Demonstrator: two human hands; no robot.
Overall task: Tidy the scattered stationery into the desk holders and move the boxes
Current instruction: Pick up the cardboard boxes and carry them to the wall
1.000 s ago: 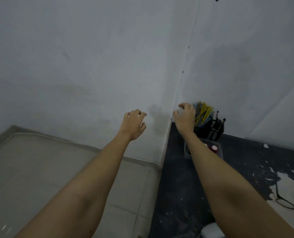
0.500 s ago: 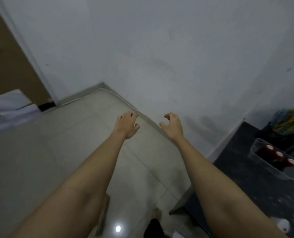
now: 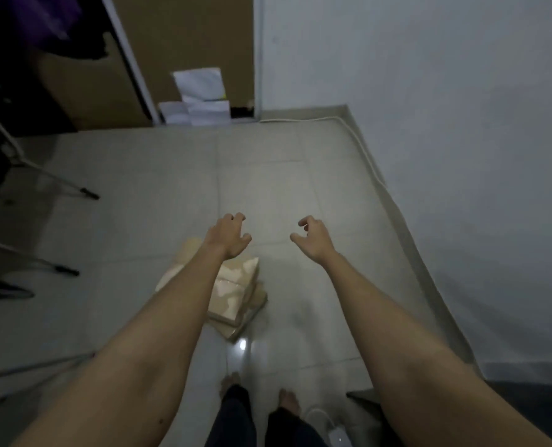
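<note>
A stack of flat tan cardboard boxes [image 3: 239, 295] lies on the tiled floor just ahead of my feet, partly hidden by my left forearm. My left hand [image 3: 231, 235] hovers above the stack's far end, fingers curled and apart, holding nothing. My right hand [image 3: 313, 238] hangs to the right of the boxes over bare tiles, also empty with fingers spread. The desk and its stationery holders are out of view.
White papers [image 3: 200, 98] lean against a brown door at the back. Metal stand legs [image 3: 55, 185] reach in from the left. A white cable [image 3: 358, 140] runs along the right wall's skirting. A dark desk corner [image 3: 532, 401] sits at lower right.
My view has swung left and down from the desk corner to the floor. The holders and clear bin have left the view; the cardboard boxes have come into view under my outstretched hands.
</note>
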